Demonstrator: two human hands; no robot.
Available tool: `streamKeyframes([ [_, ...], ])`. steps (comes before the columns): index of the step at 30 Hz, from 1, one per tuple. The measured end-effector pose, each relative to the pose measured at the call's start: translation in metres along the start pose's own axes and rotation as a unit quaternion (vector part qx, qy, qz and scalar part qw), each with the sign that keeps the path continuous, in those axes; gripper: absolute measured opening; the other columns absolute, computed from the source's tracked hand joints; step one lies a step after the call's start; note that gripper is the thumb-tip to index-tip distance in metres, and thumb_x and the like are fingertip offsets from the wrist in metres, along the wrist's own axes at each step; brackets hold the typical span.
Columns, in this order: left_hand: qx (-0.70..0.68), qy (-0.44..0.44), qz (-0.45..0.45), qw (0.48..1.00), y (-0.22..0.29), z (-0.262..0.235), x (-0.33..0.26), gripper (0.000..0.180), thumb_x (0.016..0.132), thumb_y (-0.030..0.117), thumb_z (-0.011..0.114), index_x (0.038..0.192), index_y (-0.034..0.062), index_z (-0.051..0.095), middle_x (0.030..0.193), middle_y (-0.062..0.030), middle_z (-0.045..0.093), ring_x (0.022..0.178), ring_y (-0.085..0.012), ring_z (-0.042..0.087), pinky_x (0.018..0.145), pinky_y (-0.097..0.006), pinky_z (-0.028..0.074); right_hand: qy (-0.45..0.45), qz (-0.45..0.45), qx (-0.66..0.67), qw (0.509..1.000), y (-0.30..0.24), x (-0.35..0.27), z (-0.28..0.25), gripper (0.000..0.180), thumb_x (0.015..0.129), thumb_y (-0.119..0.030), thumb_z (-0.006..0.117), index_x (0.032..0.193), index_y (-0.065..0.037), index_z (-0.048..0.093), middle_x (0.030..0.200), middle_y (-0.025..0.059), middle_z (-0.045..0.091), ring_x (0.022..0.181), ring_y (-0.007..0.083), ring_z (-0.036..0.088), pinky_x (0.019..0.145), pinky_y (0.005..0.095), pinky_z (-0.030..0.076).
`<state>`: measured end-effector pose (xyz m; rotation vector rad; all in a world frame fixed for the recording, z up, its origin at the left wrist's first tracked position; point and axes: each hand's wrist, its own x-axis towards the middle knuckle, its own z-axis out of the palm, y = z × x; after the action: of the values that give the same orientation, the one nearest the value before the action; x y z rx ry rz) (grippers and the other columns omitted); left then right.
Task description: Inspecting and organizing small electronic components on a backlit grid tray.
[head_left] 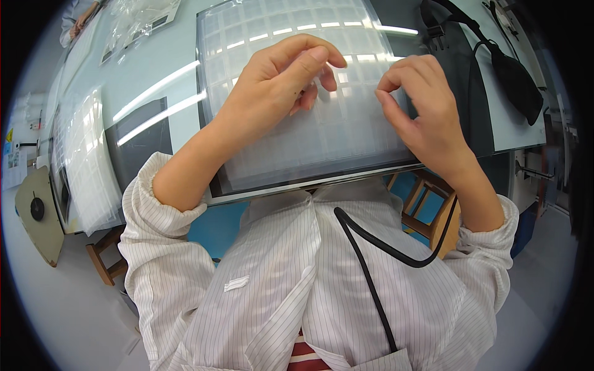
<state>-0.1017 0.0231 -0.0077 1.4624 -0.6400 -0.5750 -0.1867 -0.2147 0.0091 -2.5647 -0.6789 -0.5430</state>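
Observation:
A stack of clear plastic trays [346, 133], its grid of pockets catching the ceiling lights, lies in front of me on the table. Over its left half hovers my left hand [278, 80], fingers loosely bent and apart, nothing visible in it. My right hand [424, 105] is above the stack's right edge. Its thumb and index fingertip meet in a pinch; anything between them is too small to make out. Both hands appear raised off the trays, though the exact gap is hard to judge.
Another clear tray stack [93, 167] sits at the left, beside a dark sheet [142, 136]. Crumpled clear plastic [139, 25] lies at the far left. A black strap with a pouch [516, 80] is at the right. Wooden stools [427, 210] stand below; another person's hand [80, 21] shows far left.

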Motion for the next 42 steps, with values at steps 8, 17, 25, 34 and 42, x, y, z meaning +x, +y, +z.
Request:
streamKeyframes([
  [8, 0.044, -0.034, -0.013, 0.998, 0.009, 0.009, -0.008, 0.026, 0.107, 0.032, 0.058, 0.113, 0.0088, 0.067, 0.086, -0.0007, 0.067, 0.061, -0.0029, 0.050, 0.051, -0.019, 0.037, 0.020, 0.056, 0.152, 0.987, -0.024, 0.016, -0.010, 0.010, 0.087, 0.002, 0.070, 0.097, -0.001, 0.068, 0.096, 0.0053, 0.064, 0.087, 0.0168, 0.057, 0.075, 0.0272, 0.043],
  [17, -0.024, 0.043, -0.044, 0.998, 0.002, -0.001, -0.008, 0.024, 0.107, 0.026, 0.057, 0.116, 0.0074, 0.068, 0.084, -0.0050, 0.069, 0.059, -0.0028, 0.049, 0.052, -0.019, 0.037, -0.016, 0.027, -0.023, 0.999, -0.026, -0.032, -0.005, 0.020, 0.076, 0.006, 0.077, 0.094, 0.001, 0.069, 0.094, 0.0111, 0.065, 0.090, 0.0295, 0.061, 0.077, 0.0383, 0.051],
  [25, 0.006, 0.037, -0.051, 0.998, 0.005, 0.001, -0.009, 0.026, 0.107, 0.017, 0.051, 0.125, 0.0081, 0.066, 0.090, -0.0049, 0.071, 0.061, -0.0031, 0.051, 0.055, -0.019, 0.041, -0.003, 0.023, -0.053, 0.998, -0.027, -0.032, -0.004, 0.020, 0.075, 0.006, 0.077, 0.092, 0.000, 0.069, 0.094, 0.0100, 0.065, 0.093, 0.0286, 0.061, 0.079, 0.0378, 0.051],
  [34, 0.017, -0.013, -0.025, 0.999, 0.003, -0.002, -0.010, 0.025, 0.106, 0.022, 0.056, 0.122, 0.0071, 0.067, 0.099, -0.0031, 0.069, 0.063, -0.0033, 0.049, 0.056, -0.018, 0.040, -0.071, 0.033, 0.006, 0.997, -0.021, -0.024, -0.007, 0.016, 0.082, 0.004, 0.072, 0.093, 0.000, 0.063, 0.093, 0.0075, 0.061, 0.087, 0.0230, 0.057, 0.075, 0.0335, 0.047],
  [42, 0.066, -0.049, 0.002, 0.997, 0.012, 0.006, -0.014, 0.036, 0.095, 0.035, 0.073, 0.117, 0.0065, 0.069, 0.100, -0.0004, 0.066, 0.075, -0.0056, 0.053, 0.065, -0.021, 0.043, -0.087, 0.064, 0.196, 0.975, -0.036, 0.018, -0.023, 0.006, 0.093, -0.002, 0.065, 0.094, -0.002, 0.059, 0.088, 0.0023, 0.056, 0.080, 0.0121, 0.051, 0.071, 0.0252, 0.039],
])
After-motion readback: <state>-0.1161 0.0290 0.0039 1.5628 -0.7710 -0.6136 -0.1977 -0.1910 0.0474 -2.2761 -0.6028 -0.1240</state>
